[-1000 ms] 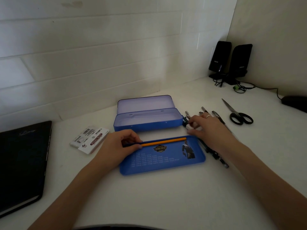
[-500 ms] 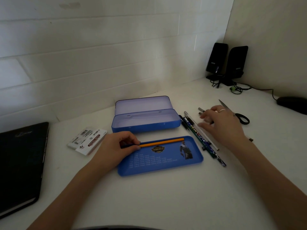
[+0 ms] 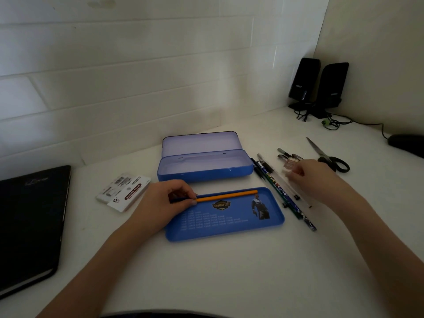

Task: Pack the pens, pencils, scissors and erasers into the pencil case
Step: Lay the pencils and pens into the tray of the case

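Head view: an open blue pencil case [image 3: 204,167] sits mid-surface, and its loose inner tray [image 3: 226,218] lies just in front of it. The left hand [image 3: 165,203] pinches the dark end of an orange pencil [image 3: 227,195], which lies lengthwise along the tray's far edge. The right hand [image 3: 314,177] hovers over a cluster of pens [image 3: 284,154] right of the case, its fingers [image 3: 296,172] loosely curled at a small pale object; a grip cannot be confirmed. Patterned pencils [image 3: 282,193] run diagonally just left of this hand. Scissors [image 3: 328,157] lie just beyond it.

Notebook [image 3: 29,226] cut by left edge
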